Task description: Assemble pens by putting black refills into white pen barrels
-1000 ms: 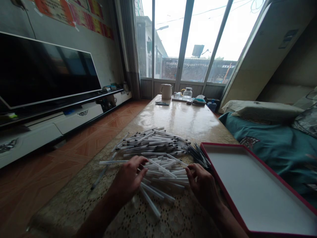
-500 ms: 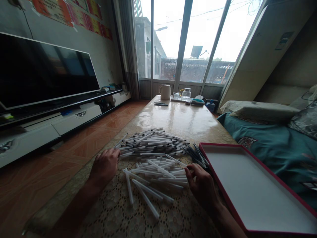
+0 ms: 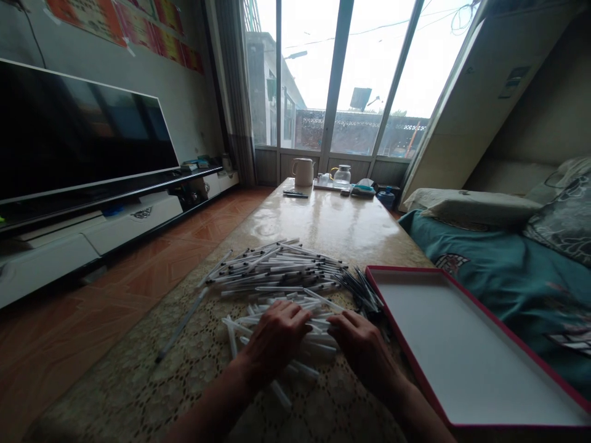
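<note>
My left hand (image 3: 279,332) is over the heap of white pen barrels (image 3: 252,311), its fingers bent and closed. Whatever is under its fingertips is hidden. Close by on the right, my right hand (image 3: 357,335) has thumb and forefinger pinched together, with a pale pen barrel end (image 3: 329,322) at the tips. Behind both hands lies a larger pile of white pens (image 3: 277,267) with dark ends. A single pen (image 3: 180,326) lies apart on the left, its dark end toward me. Dark thin refills (image 3: 362,289) are bunched beyond my right hand.
A shallow white box (image 3: 480,351) with a red rim lies at the right on the patterned table (image 3: 198,394). Toward the far end stand a beige kettle (image 3: 303,172), a glass jug (image 3: 342,176) and a tissue pack (image 3: 363,188). A bed or sofa (image 3: 498,271) runs along the right.
My left hand has moved right from the pile's left edge onto the barrels, near my right hand. A dark-ended pen now lies alone at the left. My right hand has shifted slightly left.
</note>
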`<state>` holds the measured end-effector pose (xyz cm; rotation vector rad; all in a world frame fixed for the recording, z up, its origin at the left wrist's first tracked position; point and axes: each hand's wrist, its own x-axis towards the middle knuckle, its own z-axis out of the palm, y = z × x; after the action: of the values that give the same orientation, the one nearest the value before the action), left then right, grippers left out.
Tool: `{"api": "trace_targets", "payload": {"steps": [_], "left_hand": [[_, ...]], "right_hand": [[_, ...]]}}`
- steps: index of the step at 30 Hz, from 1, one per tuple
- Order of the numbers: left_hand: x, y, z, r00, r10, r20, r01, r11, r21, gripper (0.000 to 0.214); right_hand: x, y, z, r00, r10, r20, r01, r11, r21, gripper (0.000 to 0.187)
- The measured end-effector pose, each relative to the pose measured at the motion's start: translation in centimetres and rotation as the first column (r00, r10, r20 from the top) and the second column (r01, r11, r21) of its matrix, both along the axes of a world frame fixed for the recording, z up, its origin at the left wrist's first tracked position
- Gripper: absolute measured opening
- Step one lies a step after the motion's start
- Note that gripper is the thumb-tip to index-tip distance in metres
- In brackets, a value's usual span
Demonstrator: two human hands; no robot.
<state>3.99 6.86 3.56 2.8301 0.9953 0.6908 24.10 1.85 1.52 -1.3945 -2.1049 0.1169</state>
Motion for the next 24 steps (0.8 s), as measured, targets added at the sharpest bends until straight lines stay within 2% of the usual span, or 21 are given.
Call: {"api": "trace_targets", "payload": {"steps": [2,5,10,13,17,20,24], "left_hand": [[-1.3,1.0,-0.5,0.995,0.005,0.103,0.001,0.998,-0.057,0.018],[-2.4,1.8,-1.0,0.984,-0.023,0.178,0.044,0.993,-0.112,0.015],[-1.5,1.2,-1.1,0.988,-0.133,0.085,0.136,0.99,-0.029,0.014],[-1.1,0.5,-0.7,0.982,-0.184,0.041,0.185,0.983,-0.006,0.019],[-1.0,-0.2,-0.5,0.982,-0.189,-0.014,0.188,0.982,-0.02,0.019],[-1.0,-0.5,-0.4,0.982,-0.183,-0.036,0.181,0.982,-0.056,0.018],[-1.2,-0.4,0.0,0.983,-0.179,0.047,0.185,0.96,-0.21,0.025]], "right_hand": [[0.3,0.1,-0.1,0.999,-0.03,-0.013,0.03,1.0,-0.007,0.017],[0.5,0.0,0.2,0.999,-0.04,0.033,0.04,0.999,-0.01,0.016],[-0.2,-0.7,1.0,0.98,0.031,0.199,-0.013,0.996,-0.091,0.026],[-0.7,-1.1,1.3,0.983,0.079,0.163,-0.051,0.984,-0.172,0.03],[-0.6,-1.3,1.3,0.99,0.129,0.063,-0.106,0.952,-0.288,0.031],[-0.3,-1.4,1.1,0.988,0.13,0.085,-0.097,0.942,-0.321,0.034],[-0.6,-1.2,1.0,0.975,0.111,0.191,-0.063,0.969,-0.24,0.028]]}}
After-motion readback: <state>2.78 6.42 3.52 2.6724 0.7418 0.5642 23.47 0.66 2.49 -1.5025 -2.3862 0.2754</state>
